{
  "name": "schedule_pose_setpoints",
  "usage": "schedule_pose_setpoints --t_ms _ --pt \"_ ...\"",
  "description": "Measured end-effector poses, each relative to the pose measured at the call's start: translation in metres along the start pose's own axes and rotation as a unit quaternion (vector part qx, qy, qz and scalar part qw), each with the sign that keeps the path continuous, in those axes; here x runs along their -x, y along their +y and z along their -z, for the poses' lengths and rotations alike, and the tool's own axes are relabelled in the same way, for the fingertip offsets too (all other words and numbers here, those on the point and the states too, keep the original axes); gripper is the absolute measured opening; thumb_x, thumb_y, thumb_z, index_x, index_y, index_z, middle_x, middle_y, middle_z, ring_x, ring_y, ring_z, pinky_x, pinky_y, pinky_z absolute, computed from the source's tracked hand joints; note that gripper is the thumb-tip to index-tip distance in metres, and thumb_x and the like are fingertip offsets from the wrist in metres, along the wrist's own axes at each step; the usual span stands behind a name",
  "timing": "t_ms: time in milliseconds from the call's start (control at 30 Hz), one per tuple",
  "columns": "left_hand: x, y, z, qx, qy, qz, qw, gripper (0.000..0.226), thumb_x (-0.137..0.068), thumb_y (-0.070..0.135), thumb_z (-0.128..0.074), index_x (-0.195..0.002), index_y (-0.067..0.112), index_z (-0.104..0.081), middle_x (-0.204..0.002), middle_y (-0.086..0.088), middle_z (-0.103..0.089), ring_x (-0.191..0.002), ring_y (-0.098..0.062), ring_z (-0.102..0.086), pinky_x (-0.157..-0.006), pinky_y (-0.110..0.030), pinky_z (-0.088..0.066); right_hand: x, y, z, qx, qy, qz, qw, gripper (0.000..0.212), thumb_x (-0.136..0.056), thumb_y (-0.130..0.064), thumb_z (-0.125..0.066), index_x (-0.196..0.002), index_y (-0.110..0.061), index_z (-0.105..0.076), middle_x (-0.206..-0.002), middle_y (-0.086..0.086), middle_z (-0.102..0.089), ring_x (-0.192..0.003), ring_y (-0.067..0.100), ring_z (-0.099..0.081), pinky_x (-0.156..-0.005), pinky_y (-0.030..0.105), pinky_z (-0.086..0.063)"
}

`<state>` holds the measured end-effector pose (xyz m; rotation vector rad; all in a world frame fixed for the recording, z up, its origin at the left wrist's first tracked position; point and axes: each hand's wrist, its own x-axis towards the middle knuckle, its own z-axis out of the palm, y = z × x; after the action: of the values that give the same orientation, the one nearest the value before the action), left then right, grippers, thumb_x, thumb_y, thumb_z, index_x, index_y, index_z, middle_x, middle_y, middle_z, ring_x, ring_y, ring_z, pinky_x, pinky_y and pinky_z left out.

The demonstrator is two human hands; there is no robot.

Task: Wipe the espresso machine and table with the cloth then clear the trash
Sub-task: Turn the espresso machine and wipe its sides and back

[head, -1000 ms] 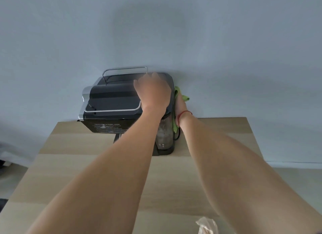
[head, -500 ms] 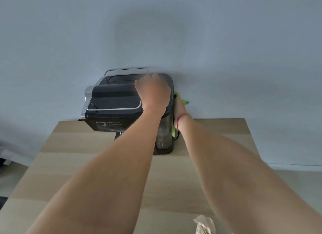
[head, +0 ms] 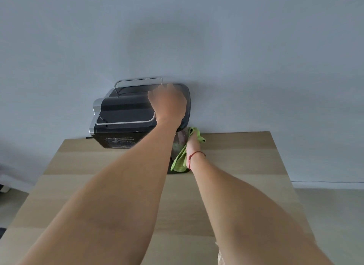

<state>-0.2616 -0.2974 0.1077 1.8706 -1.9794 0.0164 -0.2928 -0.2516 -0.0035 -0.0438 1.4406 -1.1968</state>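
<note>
A black and silver espresso machine [head: 122,114] stands at the back of the wooden table [head: 246,158], against the wall. My left hand [head: 168,104] rests palm down on the right part of its top. My right hand [head: 192,146] holds a green cloth [head: 180,160] against the machine's right side, low down near the clear water tank; its fingers are hidden behind the cloth. A red string circles my right wrist. A crumpled pale piece of trash [head: 221,255] peeks out at the table's near edge, mostly covered by my right forearm.
A plain grey wall [head: 256,67] rises directly behind the machine and table. Pale floor [head: 331,215] shows to the right of the table, and a dark object [head: 3,187] sits at the far left edge.
My right hand has slid the green cloth down the machine's right side, from near the top to the lower part. The left hand has stayed on top.
</note>
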Motion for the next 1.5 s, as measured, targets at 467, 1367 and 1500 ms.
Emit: schedule_pose_setpoints --t_ms 467,1367,1500 --pt "0.001 0.002 -0.001 0.006 0.001 -0.003 1.0 0.037 -0.097 0.021 -0.033 -0.122 0.008 -0.057 -0.123 -0.015 -0.059 -0.119 -0.035 -0.048 -0.115 -0.046 -0.02 0.012 -0.013 -0.008 -0.082 -0.01 0.041 0.996 0.062 -0.072 -0.069 -0.039 -0.1 -0.018 -0.063 -0.108 0.01 -0.07 -0.092 0.023 -0.065 -0.095 0.046 -0.051" --pt "-0.003 -0.002 -0.008 -0.015 0.03 -0.011 0.999 0.038 -0.096 0.022 -0.032 -0.118 0.008 -0.06 -0.115 -0.014 -0.063 -0.113 -0.034 -0.053 -0.111 -0.046 -0.027 -0.023 -0.025 0.0 0.034 -0.022 0.031 0.999 0.064 -0.082 -0.058 -0.038 -0.12 -0.011 -0.057 -0.115 0.002 -0.063 -0.103 0.027 -0.062 -0.084 0.034 -0.054" --pt "-0.003 0.0 -0.007 -0.018 0.025 -0.009 0.999 0.039 -0.096 0.022 -0.031 -0.118 0.008 -0.059 -0.116 -0.014 -0.062 -0.113 -0.034 -0.053 -0.11 -0.045 -0.027 -0.048 -0.066 -0.013 0.069 -0.07 0.096 0.99 0.071 -0.057 -0.059 -0.047 -0.113 -0.016 -0.061 -0.117 0.01 -0.065 -0.108 0.031 -0.061 -0.098 0.046 -0.047"
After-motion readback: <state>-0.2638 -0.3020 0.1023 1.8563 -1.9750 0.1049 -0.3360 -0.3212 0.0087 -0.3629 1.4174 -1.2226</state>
